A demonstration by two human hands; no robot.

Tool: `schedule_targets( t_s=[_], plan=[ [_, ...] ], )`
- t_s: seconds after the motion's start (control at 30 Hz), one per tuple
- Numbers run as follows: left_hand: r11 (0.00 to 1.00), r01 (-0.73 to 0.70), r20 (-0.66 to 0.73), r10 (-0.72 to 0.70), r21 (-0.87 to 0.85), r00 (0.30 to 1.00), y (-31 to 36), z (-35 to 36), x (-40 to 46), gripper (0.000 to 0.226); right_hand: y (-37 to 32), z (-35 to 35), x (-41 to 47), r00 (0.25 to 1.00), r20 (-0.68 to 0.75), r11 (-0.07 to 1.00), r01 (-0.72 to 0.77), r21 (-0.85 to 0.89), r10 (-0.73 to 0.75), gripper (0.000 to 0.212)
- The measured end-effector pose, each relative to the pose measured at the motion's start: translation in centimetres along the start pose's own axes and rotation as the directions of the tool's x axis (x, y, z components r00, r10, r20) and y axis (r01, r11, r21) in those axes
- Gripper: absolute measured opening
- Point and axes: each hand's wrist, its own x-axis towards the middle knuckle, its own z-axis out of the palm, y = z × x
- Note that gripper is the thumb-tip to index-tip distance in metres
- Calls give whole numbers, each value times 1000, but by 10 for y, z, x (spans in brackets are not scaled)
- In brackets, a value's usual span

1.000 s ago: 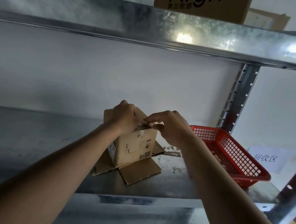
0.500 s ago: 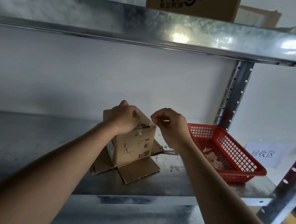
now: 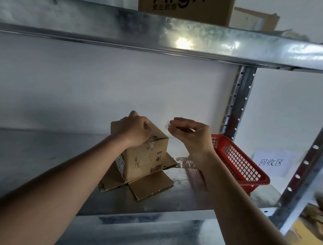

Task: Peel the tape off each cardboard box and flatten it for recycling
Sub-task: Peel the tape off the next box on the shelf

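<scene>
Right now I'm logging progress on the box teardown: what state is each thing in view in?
small cardboard box: upright on the shelf, bottom flaps splayed flat, some tape left on top.
tape scrap: off the box, pinched in the right hand.
left hand: curled over the box top, steadying it.
right hand: raised beside the box, apart from it.
red basket: right way up on the shelf, contents hidden.

one head-worn camera looks forward and slightly down, close into a metal shelf (image 3: 39, 167) bay.
</scene>
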Motion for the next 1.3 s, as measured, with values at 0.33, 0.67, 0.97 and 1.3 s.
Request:
schedule_targets(
  t_s=[0.33, 0.67, 0.97, 1.3],
  plan=[
    [993, -88, 41, 92, -83, 995, 38, 16, 7, 29, -4, -59, -4, 993, -87, 900, 35, -434, -81, 26],
    [981, -127, 62, 137, -149, 989, 63, 21, 4, 31, 13, -113, -10, 995, -34, 408, -71, -910, 97, 16],
    [986, -107, 34, 112, -130, 993, 65, 21, -2, 34, 31, -123, -18, 981, 80, 268, 30, -963, 176, 19],
    [987, -97, 27, 101, -126, 995, 65, 20, -2, 31, 25, -118, -14, 985, 170, 336, 165, -927, -15, 28]
  ],
)
